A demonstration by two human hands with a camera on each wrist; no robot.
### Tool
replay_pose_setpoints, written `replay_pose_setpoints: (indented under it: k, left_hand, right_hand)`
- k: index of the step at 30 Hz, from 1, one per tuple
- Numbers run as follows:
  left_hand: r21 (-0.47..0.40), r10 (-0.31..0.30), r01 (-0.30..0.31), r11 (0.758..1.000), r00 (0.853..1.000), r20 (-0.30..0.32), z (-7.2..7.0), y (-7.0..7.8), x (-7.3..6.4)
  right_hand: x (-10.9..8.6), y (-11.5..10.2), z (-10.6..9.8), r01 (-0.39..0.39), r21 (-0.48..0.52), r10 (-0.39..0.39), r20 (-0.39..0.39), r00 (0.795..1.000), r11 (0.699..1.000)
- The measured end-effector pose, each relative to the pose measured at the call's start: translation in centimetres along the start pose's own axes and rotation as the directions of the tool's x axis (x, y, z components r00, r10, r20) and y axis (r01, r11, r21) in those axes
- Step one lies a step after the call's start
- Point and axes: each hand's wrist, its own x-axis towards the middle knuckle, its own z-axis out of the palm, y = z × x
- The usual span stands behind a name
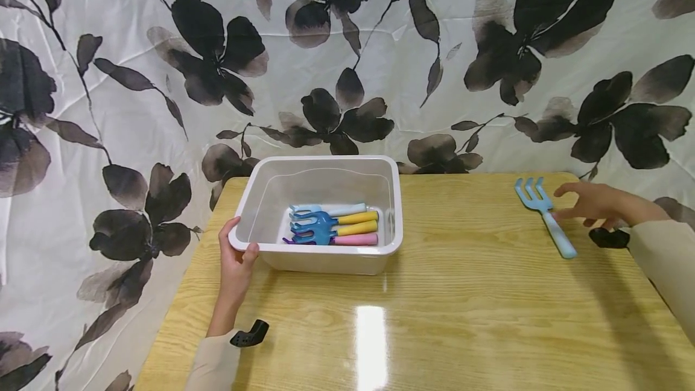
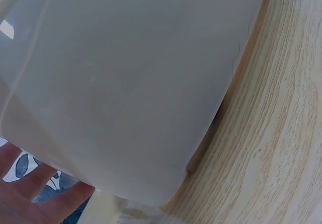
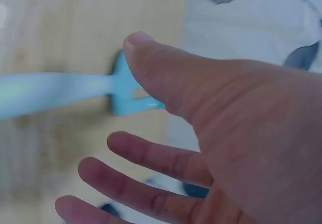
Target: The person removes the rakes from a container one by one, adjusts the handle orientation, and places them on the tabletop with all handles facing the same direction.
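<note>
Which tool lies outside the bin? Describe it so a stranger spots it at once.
Start at the wooden table, then find the white bin. To its right, near the table's far edge, lies a three-tined pale-blue fork. Unlike the tools inside the bin, it lies alone.

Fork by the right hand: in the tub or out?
Out: in the head view, the fork lies on the table, to the right of the tub.

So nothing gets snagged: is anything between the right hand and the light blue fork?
Nothing visible is. In the head view, the right hand is beside the light blue fork, with no other object between them; whether they touch, I can't tell.
</note>
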Motion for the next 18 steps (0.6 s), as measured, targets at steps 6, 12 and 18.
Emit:
replay_pose_setpoints:
  k: [6, 12, 18]
  left_hand:
    - [0.020, -0.001, 0.001, 1.000, 1.000, -0.006, -0.1, 0.2, 0.0]
    - [0.026, 0.017, -0.017, 1.000, 1.000, -0.002, 0.0, 0.3, 0.0]
    - [0.059, 0.017, -0.014, 0.998, 0.999, -0.035, -0.1, 0.5, -0.4]
  right_hand:
    - [-1.2, -4.1, -4.0, 0.059, -0.114, -0.056, 0.030, 0.998, 0.992]
    - [-2.4, -8.3, -7.1, 0.128, -0.234, -0.128, 0.014, 0.992, 0.964]
    - [-2.8, -12.7, -9.2, 0.196, -0.404, -0.271, -0.137, 0.953, 0.894]
